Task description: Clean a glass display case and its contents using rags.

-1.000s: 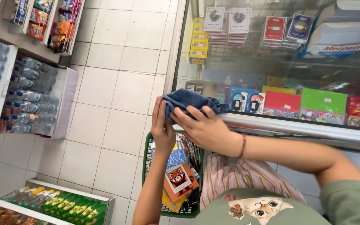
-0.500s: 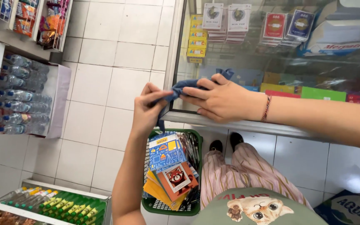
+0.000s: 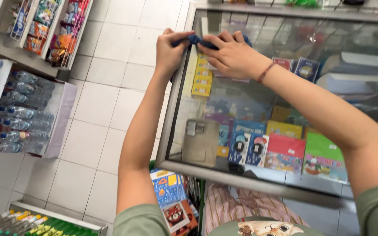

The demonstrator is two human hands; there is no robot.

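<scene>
A dark blue cloth (image 3: 196,40) lies bunched on the far left corner of a glass display counter (image 3: 206,172). My left hand (image 3: 171,48) grips its left end at the counter's metal edge. My right hand (image 3: 232,54) presses down on the cloth's right part, fingers spread over it, a beaded bracelet on the wrist. Both arms stretch forward over the glass top. Under the glass lie coloured paper packs, card packets and small yellow boxes.
A green basket (image 3: 200,196) of colourful packs stands on the white tiled floor below the counter's near edge. Shelves with water bottles (image 3: 14,113) and hanging snack packets (image 3: 44,26) line the left side. A low rack of small bottles (image 3: 31,223) sits at the bottom left.
Both hands have carried the blue cloth from the counter's near edge across the glass to its far left corner. The view has risen above the counter top.
</scene>
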